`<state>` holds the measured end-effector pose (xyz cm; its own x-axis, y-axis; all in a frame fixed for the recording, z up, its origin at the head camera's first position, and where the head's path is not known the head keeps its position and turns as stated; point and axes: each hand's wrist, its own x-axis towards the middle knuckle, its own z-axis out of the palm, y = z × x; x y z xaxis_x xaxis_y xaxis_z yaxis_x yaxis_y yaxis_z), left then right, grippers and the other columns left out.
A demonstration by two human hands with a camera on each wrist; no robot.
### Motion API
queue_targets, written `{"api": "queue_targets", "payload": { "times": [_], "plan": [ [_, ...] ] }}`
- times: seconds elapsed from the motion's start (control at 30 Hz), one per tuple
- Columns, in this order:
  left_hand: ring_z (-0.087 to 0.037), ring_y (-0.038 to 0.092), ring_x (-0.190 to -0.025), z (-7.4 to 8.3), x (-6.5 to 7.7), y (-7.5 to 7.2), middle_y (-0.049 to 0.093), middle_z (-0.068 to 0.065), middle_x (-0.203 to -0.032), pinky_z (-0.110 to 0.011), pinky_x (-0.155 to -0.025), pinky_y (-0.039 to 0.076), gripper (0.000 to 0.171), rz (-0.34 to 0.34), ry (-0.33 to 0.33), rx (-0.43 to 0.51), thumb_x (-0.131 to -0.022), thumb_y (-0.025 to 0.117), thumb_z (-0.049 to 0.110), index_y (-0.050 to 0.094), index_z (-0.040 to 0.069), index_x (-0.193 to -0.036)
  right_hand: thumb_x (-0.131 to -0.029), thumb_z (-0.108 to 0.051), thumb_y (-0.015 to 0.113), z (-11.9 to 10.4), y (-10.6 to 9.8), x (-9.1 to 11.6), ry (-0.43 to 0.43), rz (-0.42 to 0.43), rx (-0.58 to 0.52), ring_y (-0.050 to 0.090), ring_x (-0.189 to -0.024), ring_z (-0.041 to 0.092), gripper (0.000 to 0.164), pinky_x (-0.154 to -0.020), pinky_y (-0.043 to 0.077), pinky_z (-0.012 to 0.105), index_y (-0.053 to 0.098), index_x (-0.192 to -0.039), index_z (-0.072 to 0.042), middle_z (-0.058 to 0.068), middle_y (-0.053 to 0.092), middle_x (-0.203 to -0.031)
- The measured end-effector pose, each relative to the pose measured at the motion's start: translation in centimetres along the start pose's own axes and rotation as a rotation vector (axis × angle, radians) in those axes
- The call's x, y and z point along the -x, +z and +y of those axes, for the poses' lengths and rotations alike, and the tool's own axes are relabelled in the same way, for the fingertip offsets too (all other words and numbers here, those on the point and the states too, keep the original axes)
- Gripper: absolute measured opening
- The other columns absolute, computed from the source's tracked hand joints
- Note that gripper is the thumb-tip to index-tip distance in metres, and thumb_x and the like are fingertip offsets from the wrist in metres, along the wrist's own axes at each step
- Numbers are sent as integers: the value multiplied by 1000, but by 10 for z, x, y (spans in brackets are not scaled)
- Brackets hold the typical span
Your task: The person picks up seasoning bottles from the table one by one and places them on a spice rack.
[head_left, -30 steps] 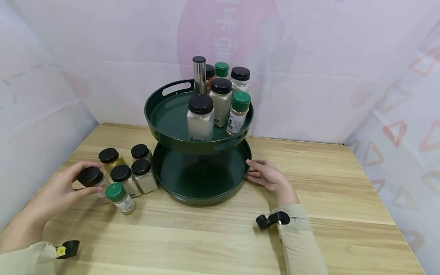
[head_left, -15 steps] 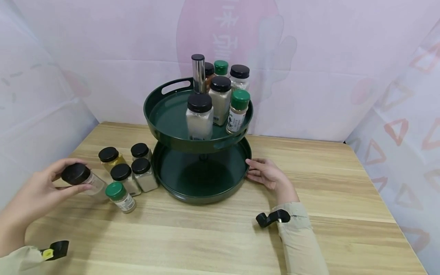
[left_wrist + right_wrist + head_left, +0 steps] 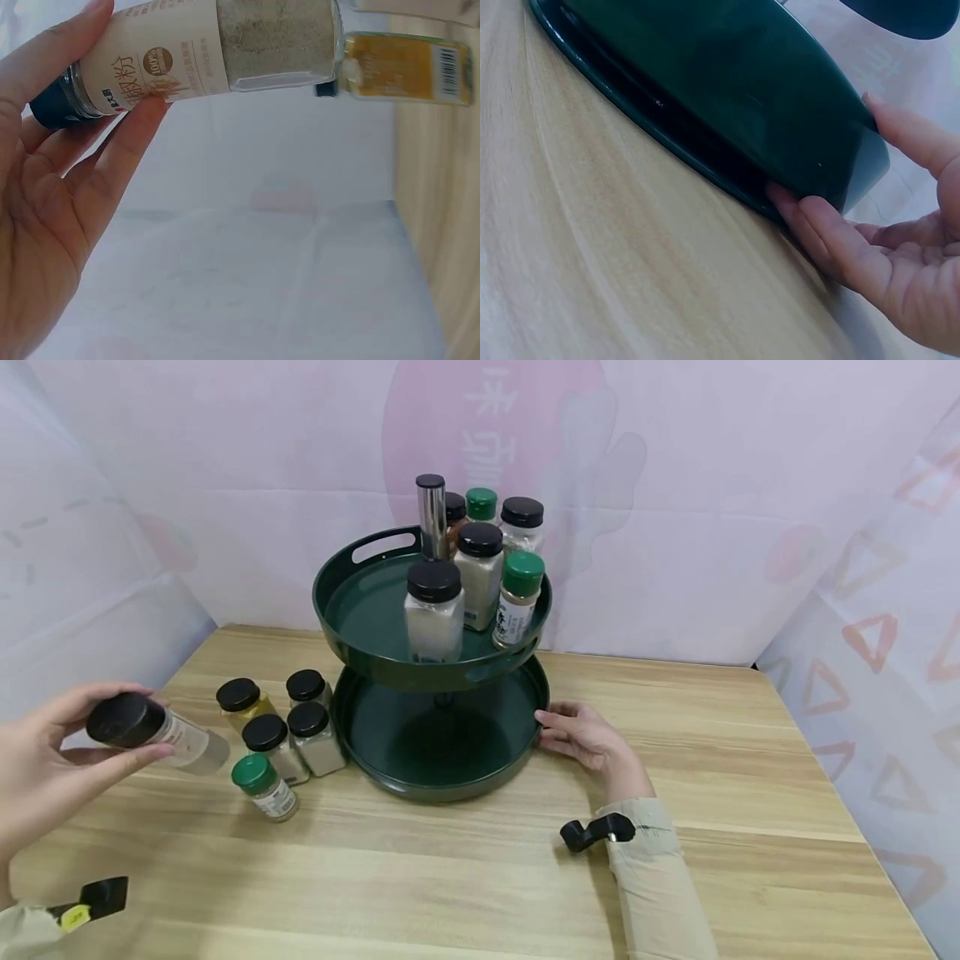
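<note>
My left hand (image 3: 41, 777) grips a glass spice jar (image 3: 187, 743) near its black lid. The jar tilts with its base to the right; in the left wrist view its beige label and greyish powder show. At the middle stands a dark green two-tier tray (image 3: 450, 792). My right hand (image 3: 583, 739) holds the right edge of its lower tier. In the right wrist view the thumb (image 3: 907, 135) lies at the upper rim and the fingers are at the lower edge. A small green-capped jar (image 3: 276, 800) stands right of the held jar.
Several black-lidded jars (image 3: 321, 752) stand left of the tray, one a yellow-filled jar (image 3: 255, 712). The upper tier (image 3: 360, 602) carries more jars (image 3: 435, 627) around a shiny metal post (image 3: 432, 518). A printed white cloth (image 3: 675, 568) backs the wooden table (image 3: 450, 877).
My left hand has lifted the spice jar away from the group of jars, moving left and tilting it more. My right hand stays at the lower tier's edge.
</note>
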<state>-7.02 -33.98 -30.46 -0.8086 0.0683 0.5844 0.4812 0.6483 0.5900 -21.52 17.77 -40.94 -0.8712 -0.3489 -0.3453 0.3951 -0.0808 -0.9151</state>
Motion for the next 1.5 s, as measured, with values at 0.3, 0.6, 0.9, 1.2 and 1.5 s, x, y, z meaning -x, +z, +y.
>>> {"api": "queue_targets", "payload": {
  "times": [0.3,0.6,0.9,1.2,1.5],
  "plan": [
    [10,61,-102,42,-15,5,64,24,-113,-2,-70,50,65,9,144,-66,-60,79,-27,61,-10,-120,-95,6,56,0,0,3,-40,-69,58,61,-92,9,67,-87,58,24,19,-151,9,6,47,-108],
    [12,62,-100,79,-17,28,65,19,-114,-4,-73,52,75,-65,190,-92,-53,85,-23,64,0,-121,-95,6,55,0,0,4,-38,-68,74,60,-94,10,68,-86,58,23,17,-152,6,6,44,-111],
    [2,66,-99,90,-22,54,70,5,-112,-9,-73,55,75,-72,229,37,-52,86,-22,65,-2,-121,-95,6,56,2,0,4,-49,-88,73,61,-94,9,72,-89,57,25,13,-152,9,5,43,-110],
    [8,62,-105,81,-24,85,67,11,-116,-9,-72,55,76,-99,281,51,-54,90,-14,64,4,-123,-95,5,55,0,0,6,-48,-89,84,60,-95,10,71,-92,57,26,13,-152,9,6,41,-110],
    [11,61,-101,80,-27,112,70,-5,-111,-8,-71,54,72,-134,273,58,-58,90,-10,64,8,-123,-95,4,56,1,-1,5,-45,-80,87,59,-96,11,72,-92,57,27,12,-152,8,6,40,-112]
  ]
}}
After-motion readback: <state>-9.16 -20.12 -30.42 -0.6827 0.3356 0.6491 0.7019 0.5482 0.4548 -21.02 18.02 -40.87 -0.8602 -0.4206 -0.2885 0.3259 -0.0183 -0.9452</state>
